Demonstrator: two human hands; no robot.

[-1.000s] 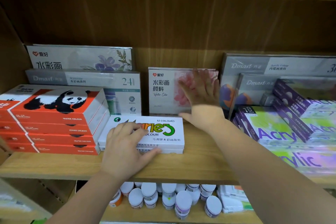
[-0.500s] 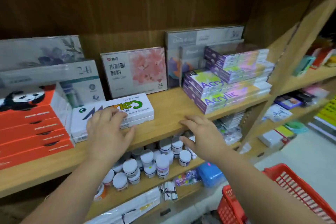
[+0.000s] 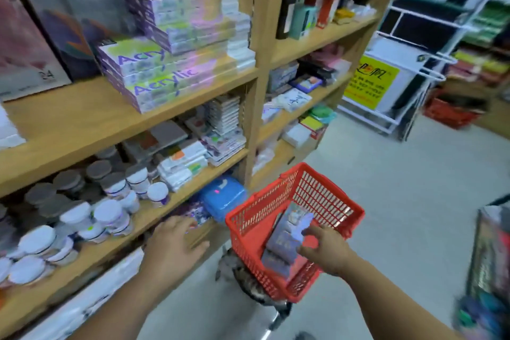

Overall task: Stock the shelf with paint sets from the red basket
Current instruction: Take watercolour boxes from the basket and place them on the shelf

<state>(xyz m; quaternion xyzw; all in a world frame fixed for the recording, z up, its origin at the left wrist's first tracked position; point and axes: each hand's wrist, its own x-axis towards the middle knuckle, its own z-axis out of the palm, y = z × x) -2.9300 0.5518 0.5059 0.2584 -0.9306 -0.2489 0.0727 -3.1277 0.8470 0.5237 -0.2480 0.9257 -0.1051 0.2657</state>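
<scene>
Head view, the only one going. Just swung away from the upper shelf [image 3: 82,119] and the white set under the left hand a second ago; looking down and to the right now. Right hand [image 3: 328,251] gone from the shelf edge into the red basket [image 3: 317,190], fingers spread and loosely bent right over the purple paint sets [image 3: 284,240] lying inside. Maybe just touching the top one, not pinching anything yet, though hard to say through the blur. Left hand [image 3: 174,240] lower too, fingers straight and fairly together, resting flat on the edge of the lower shelf [image 3: 116,251], holding nothing. Reads like last box placed and next one about to get picked, with a few sets still to go.

Around: stacked Acrylic boxes [image 3: 165,72] up top, with bare wood just left of them, so room to stock there. White-lidded paint jars [image 3: 105,210] and a blue case [image 3: 223,199] below, near the left hand. Second basket [image 3: 452,114] and a white wire rack [image 3: 433,74] well apart, across the aisle. Worth minding the basket wall and the shelf post [image 3: 255,107] on the way back up. No telling the dark thing under the basket.
</scene>
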